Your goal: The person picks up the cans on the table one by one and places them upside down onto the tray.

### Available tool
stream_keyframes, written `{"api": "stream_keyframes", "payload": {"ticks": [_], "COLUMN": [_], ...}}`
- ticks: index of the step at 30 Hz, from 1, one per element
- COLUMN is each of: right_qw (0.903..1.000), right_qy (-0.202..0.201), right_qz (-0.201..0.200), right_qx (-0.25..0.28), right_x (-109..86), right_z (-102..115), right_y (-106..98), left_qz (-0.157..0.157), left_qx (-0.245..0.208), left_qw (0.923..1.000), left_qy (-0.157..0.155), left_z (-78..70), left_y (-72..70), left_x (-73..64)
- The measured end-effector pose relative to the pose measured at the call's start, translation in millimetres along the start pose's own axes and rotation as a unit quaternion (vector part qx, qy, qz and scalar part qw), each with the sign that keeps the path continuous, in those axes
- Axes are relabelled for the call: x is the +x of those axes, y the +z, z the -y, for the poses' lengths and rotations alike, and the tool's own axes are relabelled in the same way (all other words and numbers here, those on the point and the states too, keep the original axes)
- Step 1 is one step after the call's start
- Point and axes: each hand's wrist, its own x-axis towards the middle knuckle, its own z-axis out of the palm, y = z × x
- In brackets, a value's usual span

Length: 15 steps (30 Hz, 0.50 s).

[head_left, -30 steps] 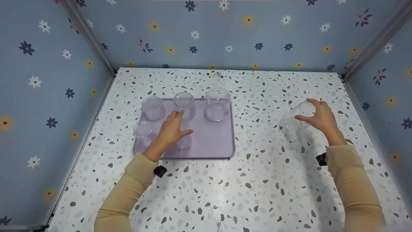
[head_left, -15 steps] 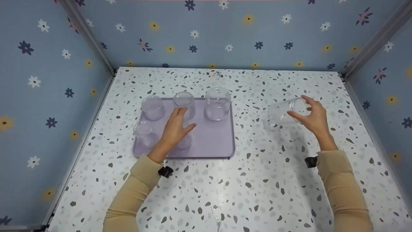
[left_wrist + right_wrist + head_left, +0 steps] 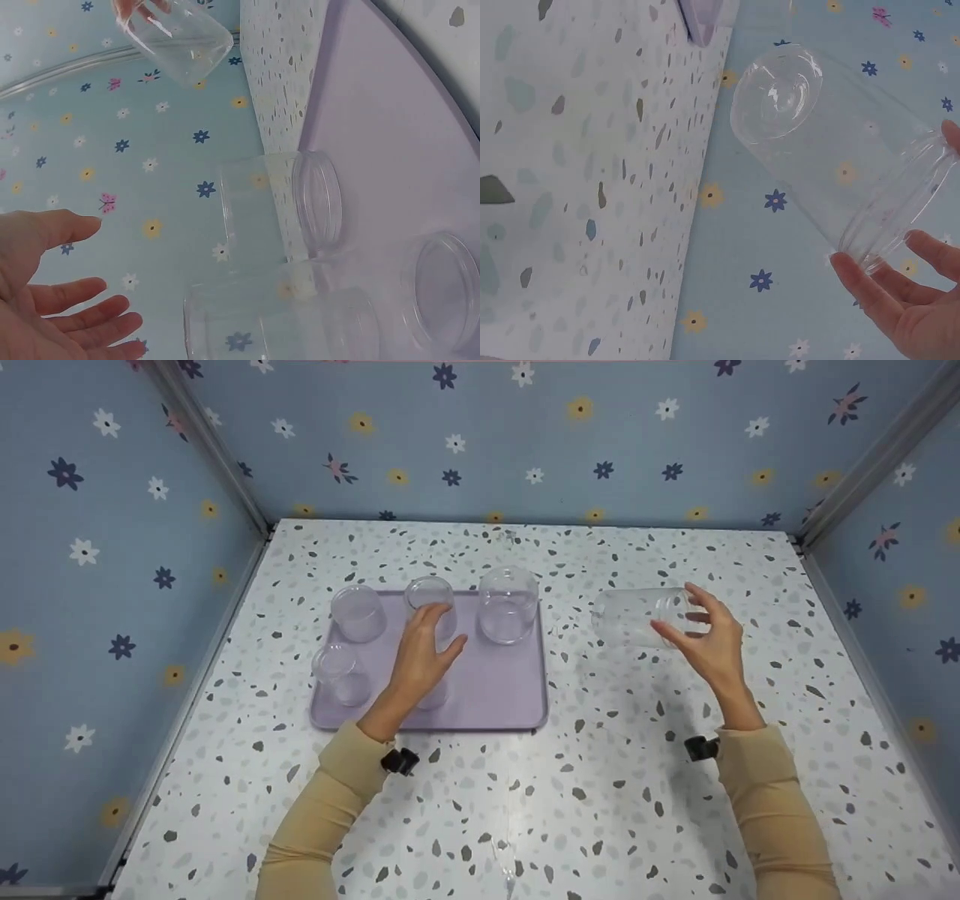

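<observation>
My right hand (image 3: 709, 645) grips a clear wide-mouthed jar (image 3: 634, 619) round its neck, thumb on the near side and fingers on the far side. The jar lies sideways in the air right of the lilac tray (image 3: 495, 690), its base pointing left; the right wrist view shows its ribbed neck and round base (image 3: 776, 94). Above the tray my left hand (image 3: 420, 656) hovers with thumb spread and fingers relaxed, holding nothing. It partly covers the back middle jar (image 3: 429, 587) and a front jar (image 3: 435, 696), both clear and standing on the tray.
Also on the tray stand a tall clear jar (image 3: 508, 607) at back right, a shorter one (image 3: 358, 615) at back left and a small one (image 3: 335, 667) at front left. Flowered panels (image 3: 525, 442) wall in the speckled table (image 3: 570, 810) at the back and sides.
My right hand has carried the jar leftward, towards the tray, and turned it from slanting to nearly level. My left hand has drifted right and slightly away from me over the tray.
</observation>
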Motion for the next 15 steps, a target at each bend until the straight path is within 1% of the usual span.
{"api": "stream_keyframes", "payload": {"ticks": [1, 6, 10, 15], "right_qw": [0.9999, 0.9994, 0.9972, 0.9925], "right_qy": [0.003, -0.011, -0.026, -0.032], "right_qz": [-0.003, -0.020, -0.026, -0.022], "right_qx": [-0.014, 0.027, 0.066, 0.115], "right_x": [-4.2, -14.7, -18.9, -25.1], "right_z": [19.3, 57.3, 61.4, 68.1], "right_y": [-1.0, 1.1, 6.3, 12.9], "left_qz": [-0.007, -0.033, -0.046, -0.057], "left_qx": [-0.006, -0.040, -0.071, -0.099], "left_qw": [1.0000, 0.9984, 0.9958, 0.9919], "left_qy": [0.003, 0.024, 0.037, 0.056], "left_z": [-0.7, -3.9, -8.4, -14.3], "left_y": [1.1, 7.0, 11.5, 17.5], "left_x": [0.3, 1.3, 0.7, -0.8]}}
